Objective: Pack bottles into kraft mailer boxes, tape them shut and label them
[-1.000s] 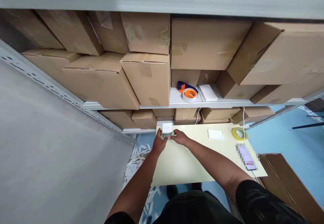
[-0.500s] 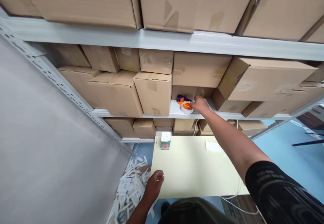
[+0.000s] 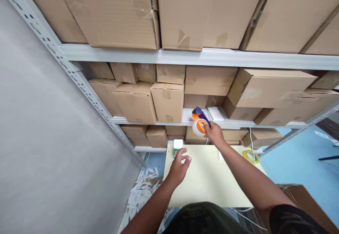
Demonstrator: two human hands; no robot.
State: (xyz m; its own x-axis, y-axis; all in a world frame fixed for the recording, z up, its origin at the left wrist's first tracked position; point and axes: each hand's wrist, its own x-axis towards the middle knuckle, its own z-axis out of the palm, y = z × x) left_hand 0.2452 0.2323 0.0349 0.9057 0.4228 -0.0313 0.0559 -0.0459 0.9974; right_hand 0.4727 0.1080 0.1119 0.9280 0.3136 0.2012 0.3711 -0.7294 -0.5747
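Note:
My right hand [image 3: 214, 133] is closed around the handle of a blue and orange tape dispenser [image 3: 203, 117] that carries a white roll of tape. It is held in the air in front of the middle shelf [image 3: 186, 115]. My left hand [image 3: 180, 167] hangs over the pale table [image 3: 206, 181], its fingers apart and curved with nothing in them. Just beyond those fingers stands a small white and green box [image 3: 178, 144], partly hidden by the hand. A white flat stack [image 3: 215, 114] lies on the middle shelf behind the dispenser.
Cardboard boxes [image 3: 135, 100] fill much of the grey metal shelving [image 3: 174, 56]. A yellow tape roll [image 3: 251, 157] lies at the table's right edge, crossed by a white cable. White strips [image 3: 141, 191] are heaped on the floor at left. An open carton [image 3: 307, 202] stands at lower right.
My right hand has lifted the tape dispenser off the shelf and drawn it toward me. My left hand has risen forward and right, toward the small box, and its fingers have opened.

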